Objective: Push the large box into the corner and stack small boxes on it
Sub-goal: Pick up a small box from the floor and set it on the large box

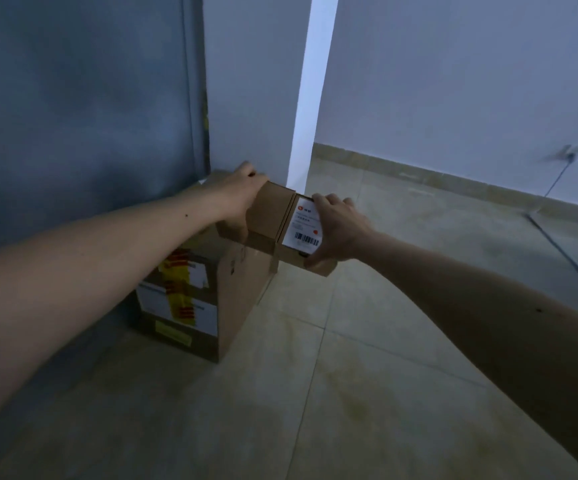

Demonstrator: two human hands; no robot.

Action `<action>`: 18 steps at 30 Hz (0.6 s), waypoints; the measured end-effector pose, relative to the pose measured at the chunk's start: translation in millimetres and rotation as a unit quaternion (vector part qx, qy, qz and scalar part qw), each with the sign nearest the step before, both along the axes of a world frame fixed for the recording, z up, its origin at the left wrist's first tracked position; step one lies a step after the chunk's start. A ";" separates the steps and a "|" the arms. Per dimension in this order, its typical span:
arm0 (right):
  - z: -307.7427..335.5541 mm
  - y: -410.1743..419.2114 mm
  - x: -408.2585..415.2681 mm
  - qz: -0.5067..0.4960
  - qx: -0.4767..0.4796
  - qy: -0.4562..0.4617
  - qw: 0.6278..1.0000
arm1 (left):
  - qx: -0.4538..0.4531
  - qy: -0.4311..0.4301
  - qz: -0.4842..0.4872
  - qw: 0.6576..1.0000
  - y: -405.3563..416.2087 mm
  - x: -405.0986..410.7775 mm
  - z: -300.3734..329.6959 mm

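The large cardboard box (235,285) stands on the floor in the corner between the grey door and the white wall, with yellow tape and white labels on its near face. Two small cardboard boxes sit side by side over its top. My left hand (235,194) grips the plain small box (270,213) from the left. My right hand (336,230) grips the small box with the white shipping label (303,226) from the right; this box overhangs the large box's right edge. Whether the small boxes rest on the large box or hover just above it is unclear.
A grey door (79,116) fills the left. A white wall corner (246,81) with a bright strip rises behind the boxes. Tiled floor (350,375) spreads to the right. A cable (557,178) hangs from a wall socket at the far right.
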State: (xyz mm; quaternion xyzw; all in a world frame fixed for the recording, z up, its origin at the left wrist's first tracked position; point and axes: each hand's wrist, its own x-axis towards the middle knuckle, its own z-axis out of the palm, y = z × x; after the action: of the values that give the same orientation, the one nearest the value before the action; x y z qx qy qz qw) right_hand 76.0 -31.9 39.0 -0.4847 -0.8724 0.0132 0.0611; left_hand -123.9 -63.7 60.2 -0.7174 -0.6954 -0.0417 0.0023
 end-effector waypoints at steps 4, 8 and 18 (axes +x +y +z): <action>8.5 21.8 -53.4 0.018 -0.004 0.010 1.000 | -0.013 0.000 0.024 1.000 13.5 -48.2 14.1; 0.8 39.8 -100.0 0.035 -0.032 0.026 0.999 | -0.038 -0.014 0.056 0.998 24.7 -90.1 8.5; -18.5 72.3 -149.6 0.058 -0.077 0.023 0.995 | -0.091 -0.056 0.059 0.992 58.6 -149.2 -24.0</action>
State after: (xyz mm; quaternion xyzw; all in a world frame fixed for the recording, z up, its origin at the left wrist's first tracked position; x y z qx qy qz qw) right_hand -73.5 40.4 20.5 -0.4359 -0.8939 0.0951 0.0423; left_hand -273.1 -5.0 36.2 -0.6691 -0.7362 -0.0180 -0.1000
